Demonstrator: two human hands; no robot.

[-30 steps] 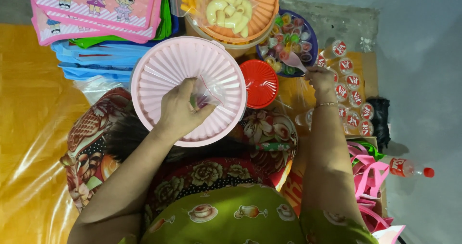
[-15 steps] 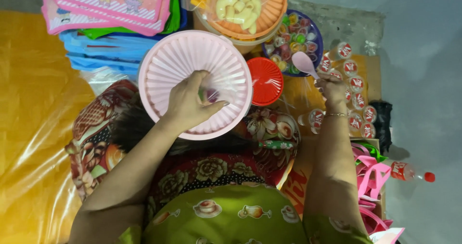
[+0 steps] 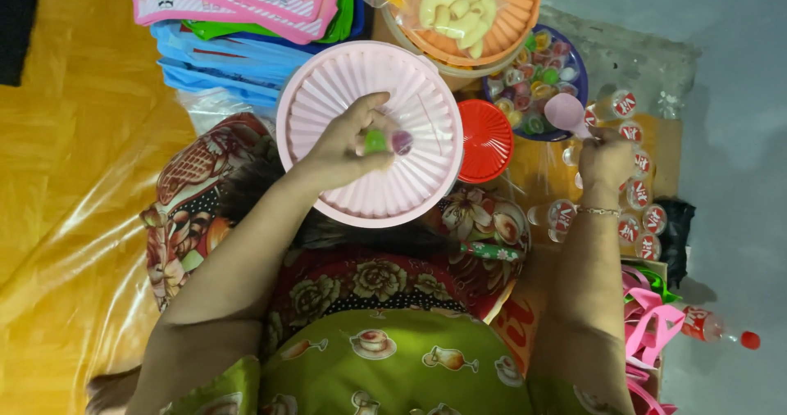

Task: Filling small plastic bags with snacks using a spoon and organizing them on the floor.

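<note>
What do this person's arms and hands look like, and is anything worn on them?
Both arms are bare, no gloves. The left hand wears nothing visible. The right hand has a thin bracelet at the wrist. Short green patterned sleeves show near the shoulders.

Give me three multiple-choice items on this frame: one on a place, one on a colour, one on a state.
1. Where is the left hand?
A. Over the pink ribbed lid
B. On the yellow sheet
C. Inside the orange basket

2. What colour is the small round lid just right of the pink lid?
A. Blue
B. Red
C. White

3. What is the right hand doing?
A. Lying flat and empty
B. Gripping a bottle
C. Holding a pink spoon

Answers:
1 A, the hand sits above the pink lid, its fingers pinching small green and purple sweets.
2 B, the ribbed disc beside the pink lid is red.
3 C, the fingers are closed on the handle, with the spoon's bowl near the dish of mixed sweets.
</note>
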